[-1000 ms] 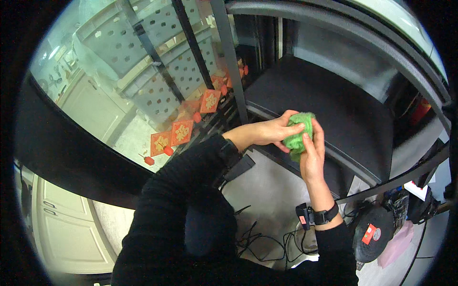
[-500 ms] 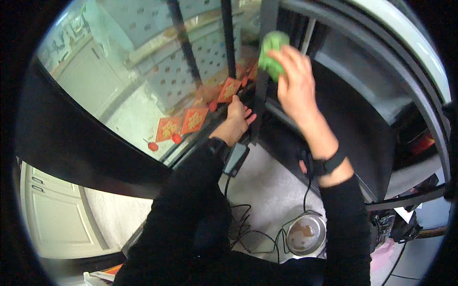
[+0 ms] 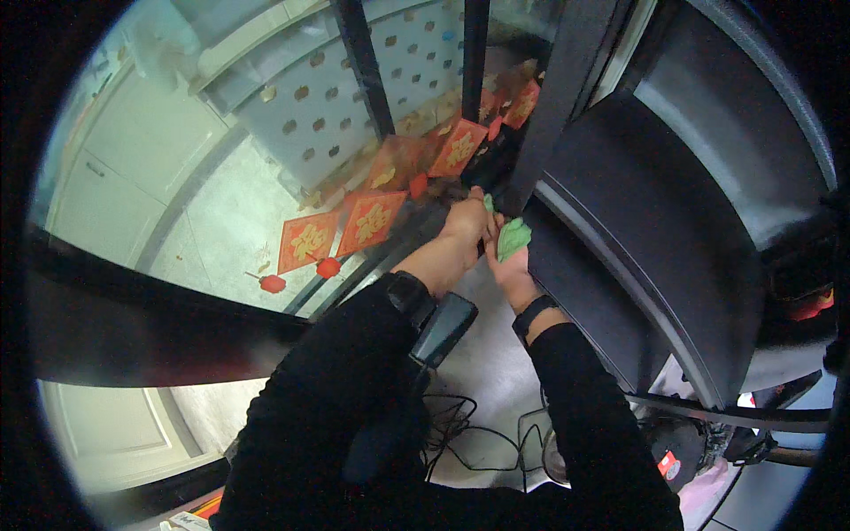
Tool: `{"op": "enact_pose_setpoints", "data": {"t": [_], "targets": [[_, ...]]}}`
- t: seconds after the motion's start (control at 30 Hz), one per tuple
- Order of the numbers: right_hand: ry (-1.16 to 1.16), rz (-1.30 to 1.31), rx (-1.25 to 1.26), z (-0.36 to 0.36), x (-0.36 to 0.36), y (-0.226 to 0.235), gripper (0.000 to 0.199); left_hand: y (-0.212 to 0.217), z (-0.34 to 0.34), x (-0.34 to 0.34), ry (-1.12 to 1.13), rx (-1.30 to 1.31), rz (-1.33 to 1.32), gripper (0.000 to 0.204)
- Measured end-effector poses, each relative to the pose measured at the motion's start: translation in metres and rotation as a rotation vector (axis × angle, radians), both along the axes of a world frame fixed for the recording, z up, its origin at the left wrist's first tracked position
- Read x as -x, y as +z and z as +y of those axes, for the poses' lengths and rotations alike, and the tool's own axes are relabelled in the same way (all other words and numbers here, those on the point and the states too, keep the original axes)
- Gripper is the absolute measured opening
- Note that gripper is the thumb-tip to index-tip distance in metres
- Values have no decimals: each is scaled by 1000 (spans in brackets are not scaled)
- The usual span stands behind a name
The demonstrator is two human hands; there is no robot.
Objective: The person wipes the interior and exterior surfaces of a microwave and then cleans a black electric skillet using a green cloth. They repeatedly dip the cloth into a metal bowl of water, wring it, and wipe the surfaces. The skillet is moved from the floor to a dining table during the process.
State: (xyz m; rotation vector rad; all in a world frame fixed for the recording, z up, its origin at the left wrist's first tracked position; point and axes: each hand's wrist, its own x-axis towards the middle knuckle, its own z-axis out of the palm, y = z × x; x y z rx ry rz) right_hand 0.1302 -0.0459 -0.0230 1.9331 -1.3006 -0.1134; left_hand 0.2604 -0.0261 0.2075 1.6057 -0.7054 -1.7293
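A crumpled green cloth (image 3: 515, 237) lies bunched in my right hand (image 3: 508, 271), its fingers pressed together around it and pointing away from me. Right beside it, my left hand (image 3: 462, 234) has its fingers curled against a small green end of the cloth. Both hands meet low down by the foot of a dark upright frame (image 3: 567, 106). To their left stands a glass pane (image 3: 239, 84) with red and gold diamond decorations (image 3: 372, 221) along its lower part. The left fingertips are partly hidden.
Dark curved panels (image 3: 655, 203) edged with a metal strip are on the right. A black box-shaped device (image 3: 444, 329) is by my left wrist. Black cables (image 3: 456, 425) coil on the floor beside a metal bowl (image 3: 553, 458), mostly hidden by my right sleeve.
My right hand has come down from high on the upright frame with the green cloth, meeting my left hand. The left fingers have curled in. The view has shifted.
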Motion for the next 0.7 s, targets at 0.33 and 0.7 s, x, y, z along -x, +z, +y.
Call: {"op": "enact_pose_setpoints", "data": {"t": [0.33,0.7], "targets": [[-182,-435,-511,20,-21,65,10,-13,15,2,-106,83,-117,42],[316,-497,-25,67,38,230,26,-9,9,31,23,20,-69,32]]}}
